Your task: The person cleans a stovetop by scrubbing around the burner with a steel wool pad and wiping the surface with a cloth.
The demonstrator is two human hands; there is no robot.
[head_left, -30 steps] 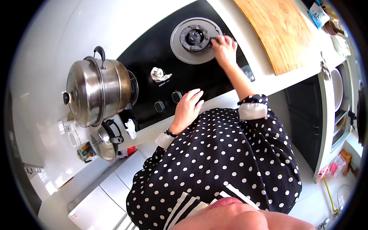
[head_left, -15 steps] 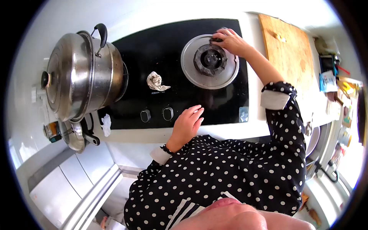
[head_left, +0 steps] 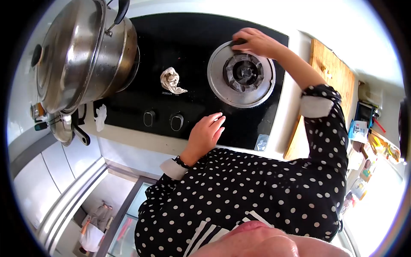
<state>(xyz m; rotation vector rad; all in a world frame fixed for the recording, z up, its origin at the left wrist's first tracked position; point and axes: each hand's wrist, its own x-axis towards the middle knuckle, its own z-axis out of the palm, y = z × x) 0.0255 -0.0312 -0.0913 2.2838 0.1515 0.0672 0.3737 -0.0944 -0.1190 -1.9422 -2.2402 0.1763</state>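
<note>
My right hand [head_left: 255, 43] is closed on a small dark pad [head_left: 238, 43], pressed to the far rim of the round metal burner plate [head_left: 218, 88]. Its exact kind is hard to make out, as my fingers cover much of it. The dark burner head [head_left: 243, 73] sits in the middle of that plate. Nearer to me, my left hand [head_left: 204, 133] rests at the front edge of the black glass hob [head_left: 192, 47], fingers stretched out and holding nothing. A crumpled whitish cloth [head_left: 171, 80] lies on the hob, left of the burner.
A large steel steamer pot [head_left: 81, 55] stands on the hob's left side. Two knobs [head_left: 176, 122] are left of my left hand. A wooden board [head_left: 332, 68] lies at the right. Below left, a small pan [head_left: 64, 130] and another person [head_left: 92, 235] show.
My right hand has slid a little leftward along the burner plate's far rim with the dark pad. My left hand stays at the hob's front edge. The camera view has turned somewhat.
</note>
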